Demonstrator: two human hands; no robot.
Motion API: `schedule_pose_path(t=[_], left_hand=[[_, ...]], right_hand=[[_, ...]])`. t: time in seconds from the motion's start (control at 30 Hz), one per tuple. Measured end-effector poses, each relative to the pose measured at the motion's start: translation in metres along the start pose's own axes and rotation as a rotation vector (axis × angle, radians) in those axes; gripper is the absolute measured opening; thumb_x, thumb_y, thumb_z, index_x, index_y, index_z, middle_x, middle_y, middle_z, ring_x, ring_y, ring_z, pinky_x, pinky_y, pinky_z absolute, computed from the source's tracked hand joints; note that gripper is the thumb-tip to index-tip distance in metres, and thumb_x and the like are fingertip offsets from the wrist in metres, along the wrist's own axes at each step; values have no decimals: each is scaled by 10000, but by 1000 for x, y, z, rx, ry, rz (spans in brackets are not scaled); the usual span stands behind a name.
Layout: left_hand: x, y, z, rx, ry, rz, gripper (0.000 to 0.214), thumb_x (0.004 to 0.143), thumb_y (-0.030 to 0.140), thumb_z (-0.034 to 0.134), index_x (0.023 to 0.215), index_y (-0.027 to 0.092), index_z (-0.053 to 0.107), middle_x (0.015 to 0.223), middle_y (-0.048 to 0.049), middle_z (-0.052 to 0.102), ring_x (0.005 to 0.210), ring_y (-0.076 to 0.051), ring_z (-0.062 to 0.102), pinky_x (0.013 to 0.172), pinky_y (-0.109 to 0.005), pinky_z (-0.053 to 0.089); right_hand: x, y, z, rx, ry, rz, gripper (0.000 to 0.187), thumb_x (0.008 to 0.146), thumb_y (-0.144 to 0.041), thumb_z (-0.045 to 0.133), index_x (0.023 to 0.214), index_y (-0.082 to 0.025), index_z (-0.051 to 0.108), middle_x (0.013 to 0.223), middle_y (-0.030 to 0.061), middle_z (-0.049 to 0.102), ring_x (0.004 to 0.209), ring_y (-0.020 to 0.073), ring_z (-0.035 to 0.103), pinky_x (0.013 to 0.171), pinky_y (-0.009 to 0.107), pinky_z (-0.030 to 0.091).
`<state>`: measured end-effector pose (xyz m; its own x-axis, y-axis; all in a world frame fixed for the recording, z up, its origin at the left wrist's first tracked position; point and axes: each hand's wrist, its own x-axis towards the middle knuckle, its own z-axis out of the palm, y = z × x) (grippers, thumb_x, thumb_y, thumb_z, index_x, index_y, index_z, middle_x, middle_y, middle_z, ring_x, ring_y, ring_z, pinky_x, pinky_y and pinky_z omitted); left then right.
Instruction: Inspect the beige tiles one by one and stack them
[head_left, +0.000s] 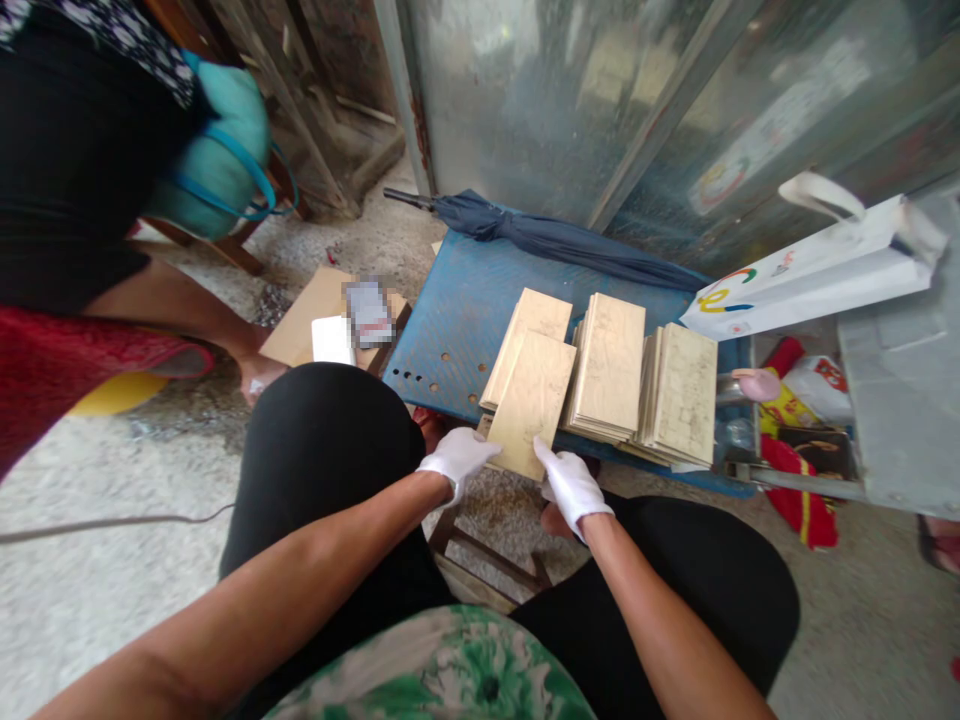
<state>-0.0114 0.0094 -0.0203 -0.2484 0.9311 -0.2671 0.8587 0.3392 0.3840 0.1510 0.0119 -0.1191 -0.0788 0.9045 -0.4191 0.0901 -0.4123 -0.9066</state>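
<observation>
Wooden board (pixel 531 400), thin and pale, slants over the near edge of the blue table (pixel 450 310), just in front of the left stack (pixel 546 308), partly covering it. From where I stand, the gloved left hand (pixel 459 462) pinches its near left corner; the gloved right hand (pixel 574 485) grips the near right one, thumb on top. Beside them sit a middle stack (pixel 611 360) and a right stack (pixel 686 385). Behind lies a folded umbrella (pixel 559 237).
</observation>
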Motion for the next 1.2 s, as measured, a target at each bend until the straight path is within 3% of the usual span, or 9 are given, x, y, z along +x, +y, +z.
schedule_pose_path(t=[0.13, 0.23, 0.33, 0.5, 0.7, 0.87, 0.97, 1.07, 1.2], left_hand=[[13, 6, 4, -46, 44, 75, 231, 748, 326, 628, 837, 145, 740, 814, -60, 729, 778, -187, 664, 648, -229, 475], [24, 13, 7, -70, 104, 161, 266, 749, 214, 610, 989, 171, 716, 964, -49, 737, 873, -172, 668, 734, -212, 494], [31, 14, 11, -14, 103, 127, 247, 745, 162, 616, 973, 159, 711, 967, -59, 737, 861, -167, 669, 735, -214, 497], [27, 9, 11, 166, -30, 119, 151, 738, 227, 649, 837, 137, 719, 865, -85, 734, 807, -199, 675, 698, -246, 495], [18, 9, 11, 297, -76, 111, 288, 688, 237, 660, 950, 135, 722, 981, -152, 725, 921, -251, 683, 772, -270, 504], [13, 5, 14, 334, -137, 92, 267, 649, 180, 660, 902, 134, 732, 934, -170, 728, 915, -276, 690, 767, -276, 501], [17, 5, 11, 302, -108, 91, 277, 671, 221, 658, 928, 142, 723, 936, -156, 729, 901, -266, 690, 756, -271, 500], [26, 9, 5, 206, 16, 114, 315, 717, 269, 633, 1003, 153, 695, 972, -124, 725, 897, -238, 679, 759, -266, 496], [38, 15, 1, 160, 59, 154, 264, 788, 284, 560, 973, 144, 686, 977, -105, 723, 889, -213, 668, 760, -267, 491]], right_hand=[[13, -9, -2, -201, 155, -123, 515, 762, -689, 515, 667, -192, 608, 690, 81, 634, 726, 233, 607, 676, 318, 428], [24, -17, -3, -175, 253, -233, 468, 803, -638, 465, 719, -197, 595, 746, 65, 646, 752, 220, 593, 710, 311, 428], [32, -18, -3, -38, 240, -294, 430, 808, -581, 463, 779, -182, 618, 797, 55, 664, 806, 207, 596, 736, 283, 438], [36, -10, -4, -26, 224, -227, 533, 782, -669, 449, 767, -170, 635, 801, 79, 667, 849, 233, 605, 769, 301, 443], [38, -14, 0, 66, 212, -309, 522, 769, -638, 470, 867, -157, 646, 893, 81, 679, 877, 227, 603, 822, 310, 441], [46, -15, 4, 60, 210, -357, 474, 744, -594, 499, 852, -157, 645, 863, 59, 670, 839, 209, 586, 796, 290, 440], [49, -10, 5, -38, 218, -365, 401, 764, -565, 469, 753, -186, 601, 718, 13, 606, 725, 176, 536, 697, 271, 420], [50, -5, 4, -98, 195, -343, 334, 775, -524, 452, 689, -210, 526, 610, -24, 507, 612, 142, 459, 601, 251, 382], [50, -5, 4, -157, 191, -311, 274, 774, -476, 469, 673, -222, 470, 606, -29, 496, 584, 133, 456, 561, 239, 369]])
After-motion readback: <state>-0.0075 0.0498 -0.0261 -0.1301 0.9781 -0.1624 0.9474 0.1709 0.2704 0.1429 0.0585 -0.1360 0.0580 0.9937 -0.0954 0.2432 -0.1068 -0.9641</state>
